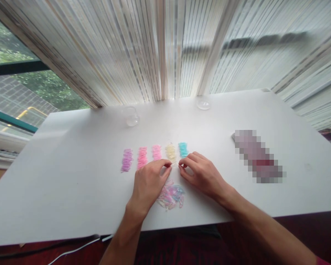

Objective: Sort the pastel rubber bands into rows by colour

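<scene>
My left hand point(149, 182) and my right hand point(202, 175) meet over the table, thumb and forefinger of each pinched together. A thin pale yellow rubber band point(174, 165) spans the small gap between their fingertips, at the near end of a yellow row of bands point(170, 151). Left of that row lie a light pink row point(156, 151), a coral pink row point(142, 156) partly behind my left hand, and a purple row point(127, 160). On its right is a turquoise row point(183, 149). A loose mixed pile of rubber bands point(171, 197) lies below my hands.
Two clear round objects, perhaps lids or dishes, rest toward the back of the white table point(71, 176): one left point(132, 120), one right point(203, 105). A blurred-out pinkish object point(256, 156) lies at right. String curtains point(143, 48) hang along the far edge.
</scene>
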`<state>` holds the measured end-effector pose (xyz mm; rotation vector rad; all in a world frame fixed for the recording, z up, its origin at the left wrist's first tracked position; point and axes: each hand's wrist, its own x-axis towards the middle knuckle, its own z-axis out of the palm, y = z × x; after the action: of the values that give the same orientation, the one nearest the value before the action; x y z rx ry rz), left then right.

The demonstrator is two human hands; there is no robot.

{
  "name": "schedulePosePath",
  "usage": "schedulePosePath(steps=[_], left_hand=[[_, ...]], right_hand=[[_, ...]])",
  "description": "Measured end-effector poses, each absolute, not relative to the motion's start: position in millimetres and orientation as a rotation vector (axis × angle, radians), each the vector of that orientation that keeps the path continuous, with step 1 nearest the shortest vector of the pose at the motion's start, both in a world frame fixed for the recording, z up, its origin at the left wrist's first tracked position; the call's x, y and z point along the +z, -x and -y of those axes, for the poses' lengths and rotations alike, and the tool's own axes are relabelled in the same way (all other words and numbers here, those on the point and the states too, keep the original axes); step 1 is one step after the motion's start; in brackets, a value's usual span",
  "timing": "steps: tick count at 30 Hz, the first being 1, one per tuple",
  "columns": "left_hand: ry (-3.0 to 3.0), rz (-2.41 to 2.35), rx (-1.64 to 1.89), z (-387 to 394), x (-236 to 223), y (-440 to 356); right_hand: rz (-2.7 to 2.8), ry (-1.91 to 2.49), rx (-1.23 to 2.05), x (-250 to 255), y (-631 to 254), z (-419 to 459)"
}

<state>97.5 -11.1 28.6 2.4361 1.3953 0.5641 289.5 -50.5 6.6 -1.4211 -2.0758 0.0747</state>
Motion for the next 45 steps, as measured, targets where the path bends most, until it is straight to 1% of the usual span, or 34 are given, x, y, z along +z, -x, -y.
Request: schedulePosePath(steps=[6,13,22,26,29,35,45], left_hand=[[-2.389,-1.430,0.561,10,29,-98],[-2.396,-1.475,0.585,10,27,-98],[-2.416,-1.390,0.763,26,32,-73],[-2.338,-1.302,0.656,40,30,-50],[-2.286,-1.272,0.570,50,25,-35],[-2.264,-1.230,0.540,60,17,-31],[-2.246,-1.193,0.554,57,23,-39]], right_hand=[[2.219,1.376,0.100,8,-288,51],[2.236,1.373,0.121,7,-287,52],[2.211,1.384,0.141,6,-286,52],[2.224,1.326,0.179,6,-286,52],[2.254,1.241,0.276,7,-287,52],[2.295,1.075,0.457,12,-285,53],[2.281,0.977,0.461,12,-281,53]])
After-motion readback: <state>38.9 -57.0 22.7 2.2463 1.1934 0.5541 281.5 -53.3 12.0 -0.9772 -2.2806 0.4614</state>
